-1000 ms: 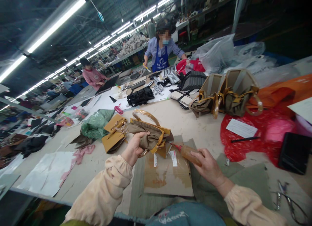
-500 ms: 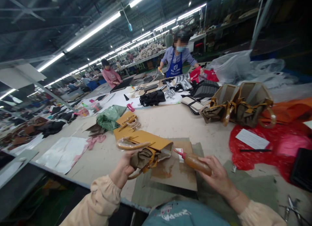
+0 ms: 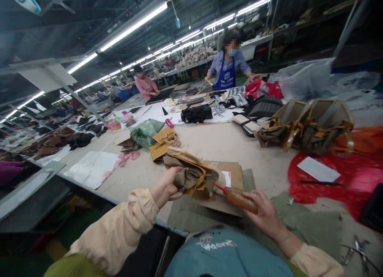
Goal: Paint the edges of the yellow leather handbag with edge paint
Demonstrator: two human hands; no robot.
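My left hand (image 3: 165, 185) is closed around a crumpled khaki handbag (image 3: 191, 174) with mustard trim and a plastic-wrapped handle, held just above the table. My right hand (image 3: 263, 213) grips a brown glue bottle (image 3: 239, 197) with a red nozzle. The nozzle tip points at the bag's right edge and nearly touches it. Under both lies a glue-stained cardboard sheet (image 3: 231, 177) on olive fabric (image 3: 302, 221).
Two finished khaki bags (image 3: 308, 123) stand at the right, beside red plastic (image 3: 353, 177) with a paper slip. Mustard bag parts (image 3: 163, 143) and a green plastic bag (image 3: 146, 132) lie ahead on the left. Scissors (image 3: 356, 249) rest at the near right. Two other workers stand across the table.
The bag has been turned and bunched up in my left hand, its mustard flap folded down. The bottle's nozzle has stayed close to the bag. The view has shifted left.
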